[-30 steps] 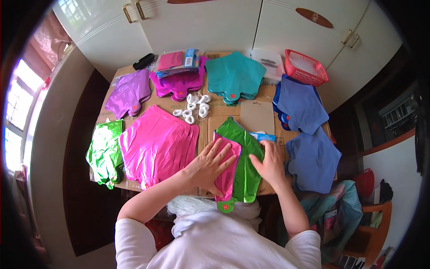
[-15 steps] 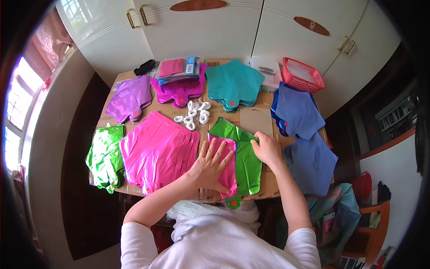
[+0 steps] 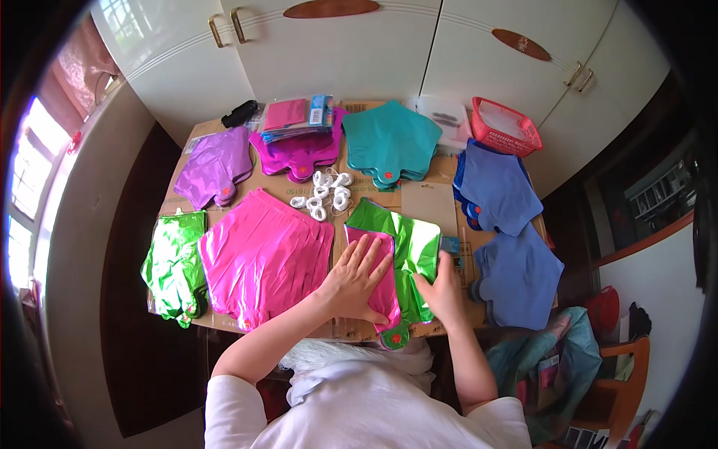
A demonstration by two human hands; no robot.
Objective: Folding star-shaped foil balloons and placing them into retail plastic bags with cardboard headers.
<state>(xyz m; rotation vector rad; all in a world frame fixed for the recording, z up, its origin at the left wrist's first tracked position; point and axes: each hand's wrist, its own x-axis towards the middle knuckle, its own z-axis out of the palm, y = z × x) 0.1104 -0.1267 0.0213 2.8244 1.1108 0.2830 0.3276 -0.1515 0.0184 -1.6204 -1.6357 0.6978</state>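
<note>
In front of me lies a flat foil balloon, green (image 3: 407,243) on its right part, with a pink folded panel (image 3: 383,288) over its left. A green tab with a red dot (image 3: 396,338) sticks out over the table's near edge. My left hand (image 3: 350,277) is open, pressed flat on the pink panel with fingers spread. At the balloon's right edge is my right hand (image 3: 443,292), its thumb on the creased green foil and its fingers apart from the thumb along the edge. Left of my left hand lies a stack of pink foil balloons (image 3: 265,254).
Around the cardboard-covered table (image 3: 426,198) lie a green foil stack (image 3: 176,262), purple foil (image 3: 215,166), magenta foil (image 3: 299,161), teal foil (image 3: 393,142) and blue foil (image 3: 497,187). White ribbon rolls (image 3: 321,193) sit mid-table. A red basket (image 3: 506,123) stands far right.
My right hand has let go of the green foil's upper right corner and moved down along its right edge. That corner now lies flatter, farther right. My left hand stays on the pink panel.
</note>
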